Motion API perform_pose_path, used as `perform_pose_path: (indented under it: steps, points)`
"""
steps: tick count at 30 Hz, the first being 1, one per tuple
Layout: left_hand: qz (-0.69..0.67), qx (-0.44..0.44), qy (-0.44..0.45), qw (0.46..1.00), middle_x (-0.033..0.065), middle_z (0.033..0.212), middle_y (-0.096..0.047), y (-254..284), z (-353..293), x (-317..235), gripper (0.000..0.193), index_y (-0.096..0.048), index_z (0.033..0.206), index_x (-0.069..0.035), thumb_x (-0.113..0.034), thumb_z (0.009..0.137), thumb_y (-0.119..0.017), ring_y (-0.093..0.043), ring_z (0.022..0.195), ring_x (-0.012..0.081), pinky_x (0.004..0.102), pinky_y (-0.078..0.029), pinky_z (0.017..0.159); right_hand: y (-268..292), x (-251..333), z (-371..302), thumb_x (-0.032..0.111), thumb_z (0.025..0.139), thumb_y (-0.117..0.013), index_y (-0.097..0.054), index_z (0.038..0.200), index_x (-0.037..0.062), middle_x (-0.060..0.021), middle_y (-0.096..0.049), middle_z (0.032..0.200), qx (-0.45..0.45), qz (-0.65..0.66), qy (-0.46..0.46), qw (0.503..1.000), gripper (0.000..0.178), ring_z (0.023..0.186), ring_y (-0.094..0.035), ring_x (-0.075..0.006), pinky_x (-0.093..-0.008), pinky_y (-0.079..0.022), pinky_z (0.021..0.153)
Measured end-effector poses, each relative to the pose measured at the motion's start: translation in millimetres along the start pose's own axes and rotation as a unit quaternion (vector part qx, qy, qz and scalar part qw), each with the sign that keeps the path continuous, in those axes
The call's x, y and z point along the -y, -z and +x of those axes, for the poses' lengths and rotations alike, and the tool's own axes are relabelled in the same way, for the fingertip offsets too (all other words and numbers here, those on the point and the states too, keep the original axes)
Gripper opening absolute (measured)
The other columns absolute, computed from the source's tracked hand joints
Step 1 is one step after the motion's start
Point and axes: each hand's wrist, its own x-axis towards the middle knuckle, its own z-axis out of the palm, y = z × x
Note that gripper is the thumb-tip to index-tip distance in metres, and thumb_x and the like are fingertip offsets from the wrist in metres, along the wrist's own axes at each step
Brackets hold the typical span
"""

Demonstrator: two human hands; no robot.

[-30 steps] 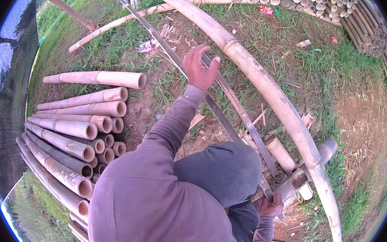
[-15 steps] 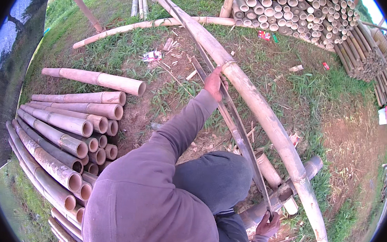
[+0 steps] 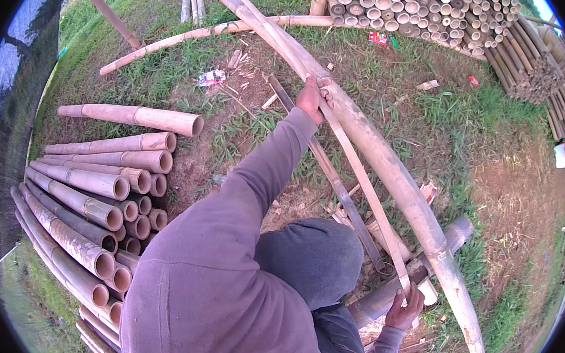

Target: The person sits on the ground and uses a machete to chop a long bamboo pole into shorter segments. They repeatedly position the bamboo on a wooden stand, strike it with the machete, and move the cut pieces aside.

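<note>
A long, thin bamboo strip (image 3: 368, 183) runs from the far grass toward me, its pale face up. Around its middle part closes my left hand (image 3: 312, 99), right beside a thick bamboo pole (image 3: 389, 165). My right hand (image 3: 405, 309) grips the strip's near end with thumb and fingers. The pole lies along the strip's right side, its near part crossing over a short dark bamboo log (image 3: 378, 303). Left of the strip, a separate split bamboo length (image 3: 335, 181) with a darker face lies on the ground. My bent knee (image 3: 319, 262) is close to its near end.
Cut bamboo tubes (image 3: 88, 204) are piled at my left. Far off stand a stack of bamboo poles (image 3: 401, 13) and a bundle of thinner poles (image 3: 530, 70). A curved bamboo length (image 3: 207, 34) lies on the grass. Chips and wrappers (image 3: 212, 78) are scattered about.
The strip has been turned from its dark narrow side to its pale face and now lies closer along the pole. Both hands keep hold, and the right has moved slightly right.
</note>
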Motion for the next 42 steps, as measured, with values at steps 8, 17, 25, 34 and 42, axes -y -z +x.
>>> perform_pose_path:
  steps: [8,17,25,34,42]
  points:
    - [-0.005,-0.016,-0.012,1.0,-0.0022,0.07,-0.044,4,11,-10,0.066,-0.066,0.113,-0.007,-0.063,0.116,-0.03,-0.047,0.061,0.0152,0.0339,-0.049,0.056,-18,-2,23,0.027,0.102,-0.073,-0.071,0.125,-0.0028,-0.0212,-0.069,0.112,-0.025,0.027,0.016,0.999,0.038,0.106,-0.065,-0.0405,-0.0515,-0.051,0.095]
    - [-0.013,-0.003,-0.014,1.0,-0.0012,0.074,-0.045,17,20,-2,0.068,-0.065,0.118,-0.005,-0.061,0.116,-0.028,-0.05,0.066,0.0153,0.0338,-0.051,0.061,-13,-4,36,0.029,0.103,-0.073,-0.071,0.125,-0.0018,-0.0207,-0.068,0.112,-0.026,0.002,0.027,0.999,0.038,0.103,-0.065,-0.04,-0.0516,-0.051,0.091]
    - [-0.032,-0.022,-0.008,0.999,-0.0018,0.072,-0.044,10,28,-3,0.067,-0.067,0.116,-0.007,-0.062,0.116,-0.03,-0.048,0.065,0.0152,0.0341,-0.05,0.06,-9,-4,57,0.03,0.104,-0.071,-0.07,0.124,-0.0029,-0.0228,-0.069,0.112,-0.019,-0.004,0.042,0.999,0.039,0.105,-0.066,-0.0435,-0.0542,-0.051,0.092]
    - [-0.007,-0.015,-0.034,0.999,0.0005,0.069,-0.045,14,45,-14,0.071,-0.065,0.116,-0.001,-0.059,0.117,-0.025,-0.05,0.059,0.0181,0.0356,-0.051,0.055,-22,3,69,0.028,0.104,-0.071,-0.071,0.123,-0.0028,-0.0236,-0.07,0.115,-0.025,0.007,0.054,0.998,0.036,0.107,-0.067,-0.0444,-0.0545,-0.051,0.093]
    - [0.008,-0.01,-0.017,1.0,0.0046,0.074,-0.053,9,63,0,0.068,-0.066,0.119,0.002,-0.057,0.117,-0.032,-0.054,0.061,0.0232,0.0398,-0.054,0.058,-24,-4,65,0.023,0.101,-0.074,-0.071,0.124,-0.0019,-0.0224,-0.07,0.116,-0.054,-0.003,0.042,0.998,0.034,0.108,-0.067,-0.0441,-0.0539,-0.052,0.096]
